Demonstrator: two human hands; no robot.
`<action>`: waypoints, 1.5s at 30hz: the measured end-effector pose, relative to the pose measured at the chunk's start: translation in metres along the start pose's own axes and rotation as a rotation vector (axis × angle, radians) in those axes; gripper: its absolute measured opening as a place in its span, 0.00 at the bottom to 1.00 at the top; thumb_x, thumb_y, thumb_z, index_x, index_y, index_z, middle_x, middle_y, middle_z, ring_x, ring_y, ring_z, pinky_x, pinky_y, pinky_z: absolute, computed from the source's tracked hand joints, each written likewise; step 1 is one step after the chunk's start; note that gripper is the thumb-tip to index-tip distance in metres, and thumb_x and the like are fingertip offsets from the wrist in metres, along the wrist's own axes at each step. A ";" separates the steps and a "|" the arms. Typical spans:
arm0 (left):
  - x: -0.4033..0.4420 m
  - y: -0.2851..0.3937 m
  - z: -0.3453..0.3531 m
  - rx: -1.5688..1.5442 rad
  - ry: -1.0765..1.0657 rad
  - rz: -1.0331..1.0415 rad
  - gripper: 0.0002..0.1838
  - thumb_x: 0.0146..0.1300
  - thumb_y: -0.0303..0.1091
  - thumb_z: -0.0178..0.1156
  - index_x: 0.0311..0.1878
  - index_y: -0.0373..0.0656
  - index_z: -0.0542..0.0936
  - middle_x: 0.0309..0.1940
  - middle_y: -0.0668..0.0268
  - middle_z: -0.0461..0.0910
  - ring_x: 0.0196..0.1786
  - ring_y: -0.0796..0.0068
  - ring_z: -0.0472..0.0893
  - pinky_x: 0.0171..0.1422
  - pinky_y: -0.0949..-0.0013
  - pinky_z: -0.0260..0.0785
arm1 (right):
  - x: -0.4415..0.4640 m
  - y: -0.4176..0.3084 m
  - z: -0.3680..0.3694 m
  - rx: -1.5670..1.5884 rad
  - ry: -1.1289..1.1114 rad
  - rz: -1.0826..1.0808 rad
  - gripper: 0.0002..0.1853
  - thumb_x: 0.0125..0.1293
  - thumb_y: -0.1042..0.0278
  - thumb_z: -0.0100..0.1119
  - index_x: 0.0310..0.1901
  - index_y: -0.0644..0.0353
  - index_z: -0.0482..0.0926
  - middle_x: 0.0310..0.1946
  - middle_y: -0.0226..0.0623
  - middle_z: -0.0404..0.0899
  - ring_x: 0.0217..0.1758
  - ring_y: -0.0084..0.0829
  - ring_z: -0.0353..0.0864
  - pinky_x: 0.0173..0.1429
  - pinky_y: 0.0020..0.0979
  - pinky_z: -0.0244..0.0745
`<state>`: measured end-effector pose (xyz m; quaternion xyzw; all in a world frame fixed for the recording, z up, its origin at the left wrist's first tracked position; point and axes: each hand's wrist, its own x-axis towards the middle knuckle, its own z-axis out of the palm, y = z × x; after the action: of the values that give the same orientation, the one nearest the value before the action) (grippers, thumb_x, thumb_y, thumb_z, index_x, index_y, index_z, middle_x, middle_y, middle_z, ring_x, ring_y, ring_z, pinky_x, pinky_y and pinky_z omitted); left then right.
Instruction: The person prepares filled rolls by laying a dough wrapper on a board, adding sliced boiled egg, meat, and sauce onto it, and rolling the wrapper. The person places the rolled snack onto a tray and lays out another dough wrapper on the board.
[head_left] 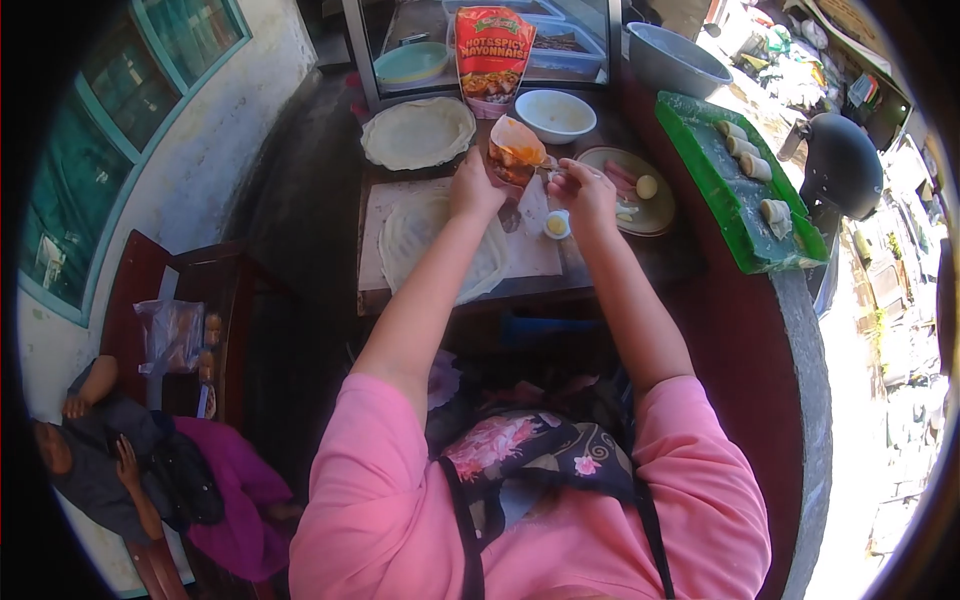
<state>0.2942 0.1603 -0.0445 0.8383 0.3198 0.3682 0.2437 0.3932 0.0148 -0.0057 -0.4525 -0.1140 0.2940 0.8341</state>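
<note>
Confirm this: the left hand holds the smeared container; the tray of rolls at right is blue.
Not quite: the head view shows the tray is green. The left hand does hold the smeared container, and the rolls are at right.

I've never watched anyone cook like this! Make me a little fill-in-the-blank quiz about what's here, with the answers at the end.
1. The left hand, gripping a container, belongs to someone in ____ sleeves.
2. The red pouch is labelled "Hot & Spicy ____".
3. The tray holding the rolls is ____.
4. Of the tray's left and right sides in the picture, the helmet is on the ____.

Missing words: pink; Mayonnaise; green; right.
</note>
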 end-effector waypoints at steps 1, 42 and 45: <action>0.000 0.001 -0.004 -0.009 -0.022 -0.034 0.46 0.32 0.36 0.79 0.59 0.37 0.69 0.46 0.51 0.80 0.46 0.53 0.82 0.51 0.60 0.75 | 0.000 0.001 0.002 0.053 0.024 0.012 0.09 0.65 0.74 0.52 0.41 0.71 0.78 0.27 0.38 0.77 0.27 0.29 0.78 0.34 0.30 0.81; -0.191 -0.016 -0.143 0.251 0.089 0.315 0.05 0.43 0.27 0.61 0.27 0.45 0.77 0.30 0.67 0.76 0.42 0.65 0.76 0.50 0.60 0.63 | -0.096 0.017 0.000 -0.462 -0.364 -0.207 0.12 0.69 0.68 0.57 0.46 0.69 0.79 0.31 0.33 0.77 0.29 0.21 0.77 0.35 0.25 0.76; -0.193 -0.019 -0.141 0.244 0.132 0.318 0.02 0.45 0.28 0.57 0.25 0.45 0.77 0.27 0.68 0.74 0.38 0.66 0.76 0.48 0.62 0.63 | -0.070 0.016 -0.010 -0.250 -0.290 -0.086 0.13 0.69 0.68 0.55 0.50 0.67 0.77 0.42 0.36 0.78 0.32 0.19 0.75 0.37 0.24 0.74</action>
<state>0.0775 0.0595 -0.0597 0.8755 0.2408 0.4149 0.0578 0.3355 -0.0273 -0.0195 -0.5005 -0.2876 0.3038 0.7580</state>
